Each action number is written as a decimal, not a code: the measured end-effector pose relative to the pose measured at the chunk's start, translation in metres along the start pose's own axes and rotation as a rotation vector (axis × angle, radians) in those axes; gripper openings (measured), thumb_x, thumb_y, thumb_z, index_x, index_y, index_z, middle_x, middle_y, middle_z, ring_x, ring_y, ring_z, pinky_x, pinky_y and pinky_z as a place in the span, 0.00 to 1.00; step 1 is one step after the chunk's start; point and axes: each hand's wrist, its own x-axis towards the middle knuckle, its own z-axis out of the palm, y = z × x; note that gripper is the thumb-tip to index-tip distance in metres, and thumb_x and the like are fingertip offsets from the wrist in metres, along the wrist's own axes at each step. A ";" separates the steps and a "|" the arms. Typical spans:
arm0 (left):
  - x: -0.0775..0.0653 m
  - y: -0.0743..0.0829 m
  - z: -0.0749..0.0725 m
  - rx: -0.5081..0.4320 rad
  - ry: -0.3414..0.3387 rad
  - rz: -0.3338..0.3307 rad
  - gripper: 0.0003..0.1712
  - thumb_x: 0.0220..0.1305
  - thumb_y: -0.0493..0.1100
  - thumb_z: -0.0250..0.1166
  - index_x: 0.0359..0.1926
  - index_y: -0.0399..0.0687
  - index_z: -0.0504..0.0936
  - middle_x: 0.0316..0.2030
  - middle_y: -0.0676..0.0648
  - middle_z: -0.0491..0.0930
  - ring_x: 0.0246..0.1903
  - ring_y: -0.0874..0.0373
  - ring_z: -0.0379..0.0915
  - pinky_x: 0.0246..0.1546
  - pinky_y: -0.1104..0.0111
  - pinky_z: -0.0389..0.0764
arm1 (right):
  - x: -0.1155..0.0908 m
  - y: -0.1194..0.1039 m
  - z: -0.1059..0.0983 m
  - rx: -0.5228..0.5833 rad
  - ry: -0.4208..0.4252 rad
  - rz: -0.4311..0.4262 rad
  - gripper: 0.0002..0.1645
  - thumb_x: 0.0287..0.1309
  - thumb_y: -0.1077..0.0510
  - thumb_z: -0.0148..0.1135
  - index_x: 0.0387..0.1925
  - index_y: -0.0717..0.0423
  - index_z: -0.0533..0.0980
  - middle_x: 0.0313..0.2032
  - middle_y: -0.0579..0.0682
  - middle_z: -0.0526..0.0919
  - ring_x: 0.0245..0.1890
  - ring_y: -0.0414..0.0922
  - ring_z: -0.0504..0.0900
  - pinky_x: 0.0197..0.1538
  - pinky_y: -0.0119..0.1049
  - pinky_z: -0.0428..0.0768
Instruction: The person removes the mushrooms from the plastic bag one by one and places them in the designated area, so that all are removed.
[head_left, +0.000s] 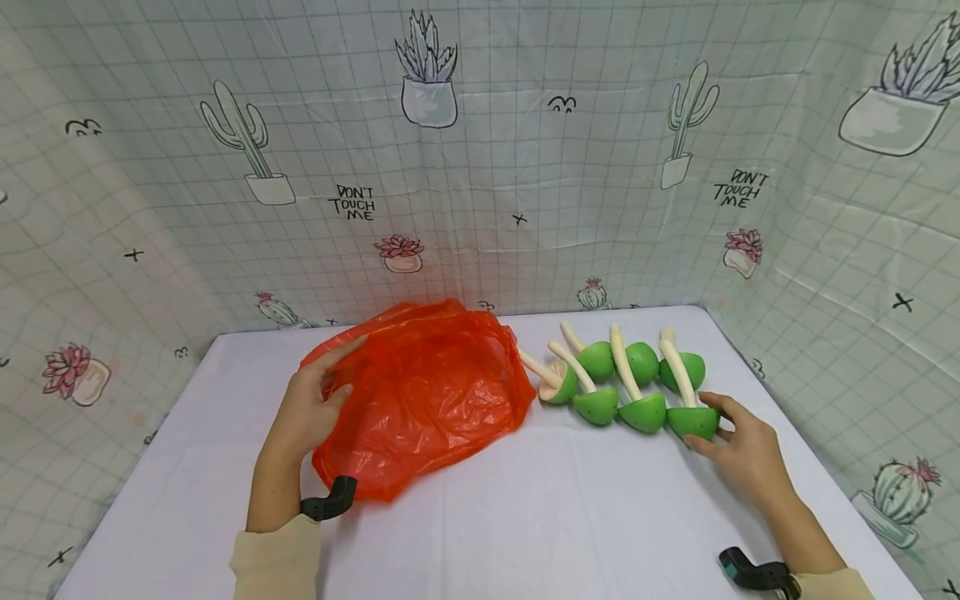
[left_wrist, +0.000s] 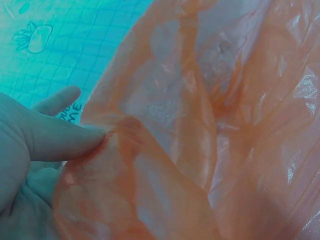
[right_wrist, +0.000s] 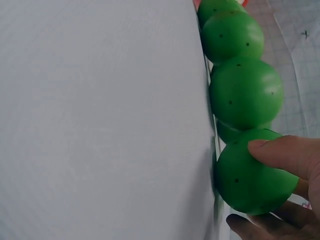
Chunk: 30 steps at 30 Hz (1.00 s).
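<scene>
My left hand [head_left: 303, 414] is at the left side of a crumpled red plastic bag [head_left: 442, 408]. In the left wrist view its thumb presses on the thin film [left_wrist: 165, 150] near the bag's edge, with some fingers behind it. On the right, my right hand [head_left: 746, 454] grips the green cap of a toy mushroom [head_left: 692, 422] at the near right end of a group. Its thumb lies across the dotted cap [right_wrist: 250, 172] in the right wrist view, with fingers on the far side. The mushroom's cream stem points away and rests near another stem.
Several more green-capped mushrooms [head_left: 642, 412] lie in two rows between bag and right hand, stems pointing back. The leftmost one [head_left: 558, 383] touches the bag's right side with its stem. A white table [head_left: 540, 517] holds everything; patterned cloth [head_left: 480, 167] hangs behind and beside it.
</scene>
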 end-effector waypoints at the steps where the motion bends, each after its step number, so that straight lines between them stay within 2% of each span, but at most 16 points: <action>1: 0.000 0.000 0.000 -0.003 0.001 0.000 0.39 0.71 0.21 0.57 0.78 0.50 0.70 0.76 0.39 0.65 0.74 0.35 0.61 0.70 0.40 0.68 | 0.000 -0.001 -0.001 -0.005 0.001 -0.002 0.42 0.50 0.67 0.80 0.66 0.70 0.72 0.60 0.79 0.75 0.56 0.76 0.79 0.51 0.57 0.83; 2: 0.000 0.001 0.000 -0.003 0.003 -0.001 0.39 0.71 0.21 0.57 0.78 0.50 0.70 0.76 0.39 0.64 0.73 0.35 0.61 0.70 0.40 0.69 | 0.000 -0.001 -0.001 -0.009 0.005 -0.007 0.43 0.49 0.67 0.81 0.66 0.70 0.72 0.60 0.78 0.75 0.57 0.75 0.78 0.51 0.57 0.83; 5: 0.000 0.001 0.000 0.003 0.007 -0.003 0.39 0.71 0.21 0.58 0.78 0.50 0.69 0.76 0.38 0.64 0.72 0.34 0.63 0.68 0.41 0.71 | 0.002 -0.003 -0.003 -0.012 0.028 -0.025 0.42 0.50 0.65 0.81 0.65 0.70 0.73 0.60 0.76 0.77 0.59 0.74 0.78 0.50 0.34 0.86; 7: 0.000 0.002 0.000 0.010 0.011 -0.005 0.39 0.71 0.21 0.58 0.79 0.49 0.68 0.76 0.37 0.65 0.71 0.33 0.64 0.66 0.41 0.73 | 0.003 -0.005 -0.005 -0.009 0.045 -0.032 0.40 0.51 0.63 0.81 0.64 0.70 0.74 0.60 0.75 0.78 0.61 0.72 0.77 0.49 0.18 0.81; 9: 0.000 0.003 0.000 0.011 0.014 -0.007 0.40 0.71 0.21 0.58 0.79 0.49 0.68 0.76 0.37 0.65 0.71 0.33 0.65 0.65 0.42 0.74 | 0.004 -0.007 -0.008 -0.004 0.058 -0.037 0.39 0.54 0.61 0.80 0.64 0.71 0.74 0.60 0.75 0.79 0.61 0.71 0.77 0.47 0.07 0.71; 15: 0.002 0.004 0.001 -0.001 0.019 -0.018 0.41 0.71 0.22 0.59 0.80 0.50 0.65 0.76 0.37 0.63 0.72 0.34 0.64 0.65 0.43 0.74 | 0.008 -0.017 -0.016 -0.015 0.081 -0.039 0.36 0.63 0.55 0.75 0.65 0.72 0.73 0.61 0.74 0.78 0.61 0.73 0.77 0.49 0.05 0.66; 16: 0.002 0.004 0.001 -0.002 0.018 -0.022 0.41 0.71 0.23 0.60 0.80 0.50 0.65 0.76 0.37 0.64 0.72 0.34 0.64 0.65 0.43 0.74 | 0.009 -0.019 -0.016 -0.017 0.083 -0.040 0.36 0.64 0.54 0.74 0.65 0.72 0.73 0.61 0.74 0.78 0.61 0.73 0.77 0.51 0.08 0.70; 20: 0.000 0.001 0.001 0.002 0.021 0.005 0.41 0.71 0.24 0.61 0.80 0.48 0.64 0.75 0.38 0.66 0.71 0.36 0.65 0.66 0.42 0.73 | 0.012 -0.027 -0.015 -0.002 0.091 -0.041 0.36 0.68 0.51 0.71 0.66 0.72 0.72 0.62 0.74 0.77 0.61 0.74 0.77 0.53 0.09 0.70; 22: -0.001 0.000 0.001 0.002 0.022 0.030 0.40 0.71 0.25 0.62 0.80 0.47 0.64 0.75 0.38 0.66 0.71 0.36 0.65 0.67 0.42 0.72 | 0.014 -0.032 -0.014 0.019 0.104 -0.050 0.36 0.69 0.51 0.70 0.66 0.73 0.72 0.63 0.74 0.76 0.60 0.75 0.76 0.53 0.09 0.69; 23: -0.001 -0.001 0.001 0.002 0.023 0.046 0.39 0.71 0.25 0.62 0.80 0.45 0.65 0.75 0.38 0.67 0.71 0.36 0.66 0.67 0.42 0.73 | 0.015 -0.035 -0.014 0.033 0.113 -0.057 0.35 0.70 0.51 0.69 0.66 0.73 0.72 0.63 0.73 0.76 0.61 0.75 0.76 0.52 0.06 0.64; 24: 0.000 -0.001 0.001 -0.001 0.024 0.059 0.38 0.72 0.27 0.62 0.79 0.44 0.64 0.75 0.38 0.67 0.70 0.35 0.67 0.66 0.42 0.73 | 0.018 -0.039 -0.013 0.040 0.122 -0.066 0.34 0.70 0.51 0.69 0.66 0.72 0.73 0.63 0.73 0.77 0.61 0.75 0.76 0.53 0.06 0.64; 26: 0.003 0.001 0.001 0.001 0.030 0.075 0.35 0.75 0.31 0.62 0.79 0.42 0.65 0.75 0.37 0.66 0.71 0.35 0.66 0.67 0.41 0.72 | 0.023 -0.047 -0.012 0.056 0.127 -0.082 0.33 0.72 0.51 0.67 0.66 0.72 0.73 0.62 0.73 0.77 0.61 0.74 0.76 0.60 0.17 0.74; 27: 0.005 0.003 0.000 0.007 0.033 0.079 0.33 0.77 0.34 0.61 0.79 0.42 0.65 0.75 0.37 0.66 0.72 0.35 0.65 0.68 0.40 0.70 | 0.027 -0.052 -0.011 0.061 0.123 -0.090 0.33 0.73 0.51 0.66 0.66 0.73 0.72 0.62 0.73 0.77 0.62 0.74 0.76 0.62 0.26 0.77; 28: 0.007 0.005 0.000 0.022 0.034 0.079 0.31 0.79 0.38 0.59 0.79 0.42 0.65 0.76 0.37 0.66 0.73 0.35 0.63 0.70 0.39 0.68 | 0.030 -0.057 -0.011 0.063 0.108 -0.093 0.33 0.75 0.50 0.64 0.67 0.72 0.72 0.63 0.74 0.76 0.62 0.75 0.75 0.65 0.37 0.79; 30: 0.014 0.012 -0.002 0.056 0.033 0.075 0.30 0.82 0.44 0.54 0.79 0.41 0.65 0.76 0.36 0.65 0.75 0.35 0.60 0.72 0.37 0.63 | 0.039 -0.069 -0.011 0.068 0.064 -0.096 0.34 0.77 0.48 0.60 0.69 0.72 0.70 0.65 0.74 0.74 0.64 0.75 0.73 0.65 0.59 0.77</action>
